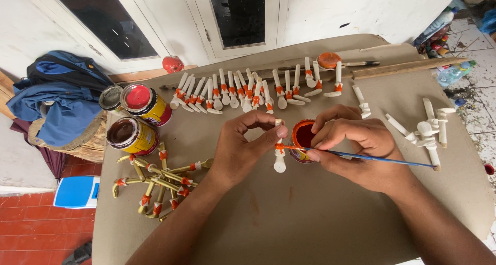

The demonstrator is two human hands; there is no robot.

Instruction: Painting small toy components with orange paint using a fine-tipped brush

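My left hand [243,146] pinches a small white wooden piece [279,159] upright by its top; the piece has an orange band around its middle. My right hand [356,146] holds a thin blue-handled paintbrush [382,160], whose tip touches that orange band. Just behind the piece, between my hands, stands a small tin of orange paint [303,137]. A long row of white pieces with orange bands [248,92] lies across the far side of the board. Unpainted white pieces [429,128] lie in a loose group at the right.
Work goes on over a brown cardboard sheet [310,218]. At the left stand a red-topped paint can [146,104], a brown-paint can [132,135] and a lid [111,97]. Yellowish pieces with orange bands [157,185] are piled front left. A wooden stick [408,67] lies at the back right; blue cloth [62,97] sits far left.
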